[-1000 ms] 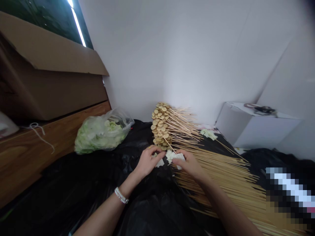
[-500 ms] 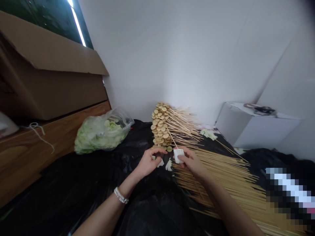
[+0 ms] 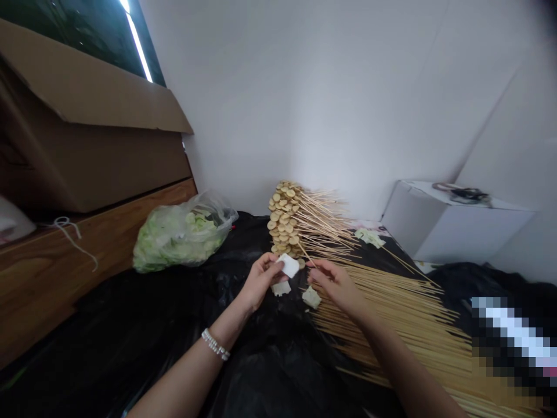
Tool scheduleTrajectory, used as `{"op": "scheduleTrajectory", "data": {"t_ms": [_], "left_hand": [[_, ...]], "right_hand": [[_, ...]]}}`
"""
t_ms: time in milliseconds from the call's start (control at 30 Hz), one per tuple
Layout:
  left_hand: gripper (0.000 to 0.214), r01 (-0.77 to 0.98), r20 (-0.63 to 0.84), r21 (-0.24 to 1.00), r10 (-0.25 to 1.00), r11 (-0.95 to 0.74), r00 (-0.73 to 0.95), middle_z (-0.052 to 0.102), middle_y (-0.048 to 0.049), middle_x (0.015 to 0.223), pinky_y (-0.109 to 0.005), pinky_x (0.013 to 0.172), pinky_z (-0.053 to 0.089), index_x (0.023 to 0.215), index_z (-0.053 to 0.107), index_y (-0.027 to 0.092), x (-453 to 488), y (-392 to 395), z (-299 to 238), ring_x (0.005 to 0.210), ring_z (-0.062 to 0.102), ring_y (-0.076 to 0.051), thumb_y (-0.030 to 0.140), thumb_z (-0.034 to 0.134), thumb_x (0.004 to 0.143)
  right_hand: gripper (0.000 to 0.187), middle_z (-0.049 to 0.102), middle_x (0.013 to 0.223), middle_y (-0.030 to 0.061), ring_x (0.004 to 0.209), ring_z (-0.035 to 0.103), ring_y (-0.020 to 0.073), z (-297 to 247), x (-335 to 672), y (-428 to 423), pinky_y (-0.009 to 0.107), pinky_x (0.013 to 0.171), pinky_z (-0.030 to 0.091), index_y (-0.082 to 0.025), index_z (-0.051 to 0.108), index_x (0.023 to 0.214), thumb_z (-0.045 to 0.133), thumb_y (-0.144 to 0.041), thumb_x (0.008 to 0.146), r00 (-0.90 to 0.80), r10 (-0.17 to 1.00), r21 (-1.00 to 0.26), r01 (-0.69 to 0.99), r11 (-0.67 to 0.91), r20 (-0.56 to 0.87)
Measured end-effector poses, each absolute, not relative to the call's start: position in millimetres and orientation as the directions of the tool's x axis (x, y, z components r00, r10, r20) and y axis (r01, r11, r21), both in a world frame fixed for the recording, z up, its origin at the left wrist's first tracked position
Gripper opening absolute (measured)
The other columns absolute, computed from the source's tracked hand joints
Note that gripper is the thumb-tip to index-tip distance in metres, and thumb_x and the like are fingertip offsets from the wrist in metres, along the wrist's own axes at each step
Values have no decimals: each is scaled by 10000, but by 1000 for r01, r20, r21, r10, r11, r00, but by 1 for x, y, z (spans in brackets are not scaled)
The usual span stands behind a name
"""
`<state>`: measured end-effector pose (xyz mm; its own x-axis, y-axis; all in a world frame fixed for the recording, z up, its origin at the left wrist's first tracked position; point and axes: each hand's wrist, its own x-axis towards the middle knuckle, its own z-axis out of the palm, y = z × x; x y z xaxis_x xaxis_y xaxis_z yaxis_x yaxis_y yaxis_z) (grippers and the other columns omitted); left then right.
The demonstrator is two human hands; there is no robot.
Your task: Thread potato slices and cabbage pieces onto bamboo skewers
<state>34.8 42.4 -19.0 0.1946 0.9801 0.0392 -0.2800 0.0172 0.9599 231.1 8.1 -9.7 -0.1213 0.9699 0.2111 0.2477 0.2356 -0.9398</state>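
My left hand (image 3: 260, 281) pinches a small white square piece (image 3: 289, 265) between thumb and fingers, lifted just above the black sheet. My right hand (image 3: 337, 283) is closed on a thin bamboo skewer (image 3: 306, 253) whose tip points toward that white piece. Two more pale pieces lie on the sheet below the hands, one (image 3: 281, 288) under my left fingers and one (image 3: 311, 296) under my right. Behind the hands stands a stack of loaded skewers (image 3: 286, 220) carrying round tan slices.
A large pile of bare bamboo skewers (image 3: 404, 313) spreads over the black plastic sheet (image 3: 183, 325) on the right. A clear bag of green leaves (image 3: 180, 233) lies to the left, by a wooden ledge (image 3: 65, 261) and cardboard box (image 3: 87, 133). A white box (image 3: 452, 229) stands at right.
The white piece passed from my right hand to my left, which lifted it. My right hand now holds only the skewer, and a pale piece lies beneath it.
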Motion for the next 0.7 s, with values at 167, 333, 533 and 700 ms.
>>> {"op": "scheduleTrajectory", "data": {"t_ms": [167, 333, 533, 700], "left_hand": [[294, -433, -72, 898, 996, 83, 42, 705, -35, 800, -213, 640, 542, 834, 530, 179, 26, 52, -18, 715, 677, -129, 278, 768, 693], [293, -508, -95, 860, 994, 51, -61, 701, -18, 818, -191, 678, 548, 811, 606, 157, 17, 63, -25, 711, 657, -92, 195, 825, 621], [282, -493, -55, 869, 984, -35, -167, 662, 14, 742, -207, 707, 551, 771, 650, 153, 12, 65, -24, 679, 622, -74, 208, 847, 577], [339, -429, 13, 895, 970, -120, -244, 662, 14, 736, -205, 702, 539, 822, 679, 150, 11, 66, -25, 685, 615, -78, 259, 853, 552]], "right_hand": [[313, 654, 646, 9, 600, 564, 157, -11, 239, 10, 270, 588, 410, -186, 690, 975, 474, -387, 870, -122, 943, -829, 450, 332, 311], [307, 623, 598, -6, 577, 563, 160, -17, 231, 6, 270, 597, 402, -193, 675, 963, 430, -367, 900, -195, 929, -778, 507, 371, 315], [264, 631, 653, -6, 617, 582, 159, -22, 227, 3, 258, 620, 387, -222, 662, 977, 414, -250, 889, -254, 898, -682, 586, 438, 359], [276, 658, 707, 20, 651, 585, 171, -23, 227, 4, 265, 635, 385, -221, 692, 953, 424, -234, 886, -277, 886, -627, 628, 460, 373]]}}
